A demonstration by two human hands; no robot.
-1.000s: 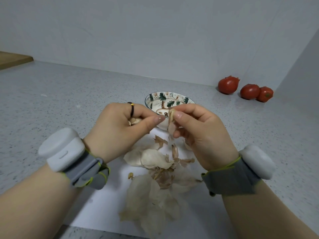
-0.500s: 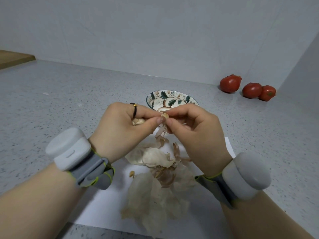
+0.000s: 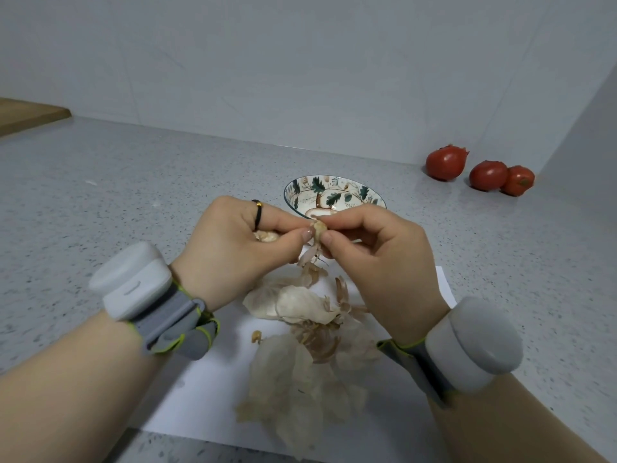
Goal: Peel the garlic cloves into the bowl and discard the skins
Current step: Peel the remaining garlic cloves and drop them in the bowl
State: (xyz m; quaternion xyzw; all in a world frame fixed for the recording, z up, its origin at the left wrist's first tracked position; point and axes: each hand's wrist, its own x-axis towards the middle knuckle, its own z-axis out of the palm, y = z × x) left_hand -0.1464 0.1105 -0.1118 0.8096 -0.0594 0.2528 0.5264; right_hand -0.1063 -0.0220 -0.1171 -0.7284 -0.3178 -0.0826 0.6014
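A speckled grey tabletop (image 3: 133,202) carries white paper (image 3: 213,389) heaped with garlic skins (image 3: 293,372), before a leaf-patterned bowl (image 3: 334,192). Left hand (image 3: 233,248) and right hand (image 3: 380,262) pinch one garlic clove (image 3: 319,226), fingers (image 3: 305,233) closed on it.

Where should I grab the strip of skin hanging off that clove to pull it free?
Pinch the dangling skin at its loose lower end, coming from below: it hangs free under the clove, which the left hand and right hand pinch from either side.
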